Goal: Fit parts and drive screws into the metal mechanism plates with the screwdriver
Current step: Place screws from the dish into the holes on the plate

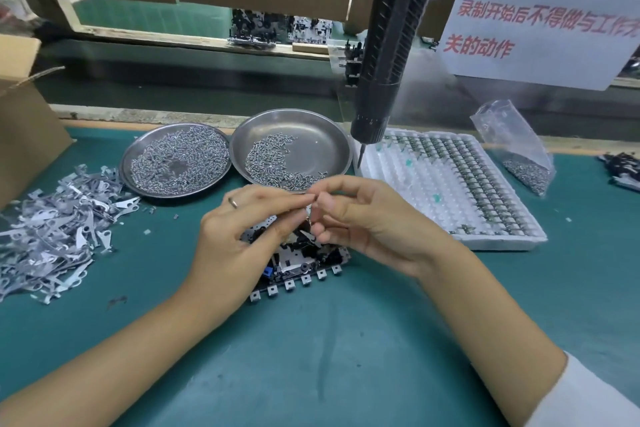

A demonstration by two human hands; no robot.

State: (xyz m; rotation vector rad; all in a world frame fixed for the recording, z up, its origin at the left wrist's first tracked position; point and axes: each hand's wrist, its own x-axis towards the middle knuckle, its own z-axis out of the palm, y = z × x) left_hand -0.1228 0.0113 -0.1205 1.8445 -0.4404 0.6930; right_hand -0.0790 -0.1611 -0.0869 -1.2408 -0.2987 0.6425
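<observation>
Mechanism plate (298, 265) lies mid-mat, toward the near edge: stiff, thin stamped metal, likely light, best steadied by its edges. Above it, left hand (239, 236) and right hand (360, 218) pinch a tiny part (306, 236) together; screwdriver (391, 45) hangs unheld.

The scene is evenly and brightly lit from above, and only soft shadows are cast on the green mat (311, 357). Mild glare is seen on the right metal dish (322, 146). Straight lines are bowed near the edges by the wide lens, and slight softness is seen throughout.
</observation>
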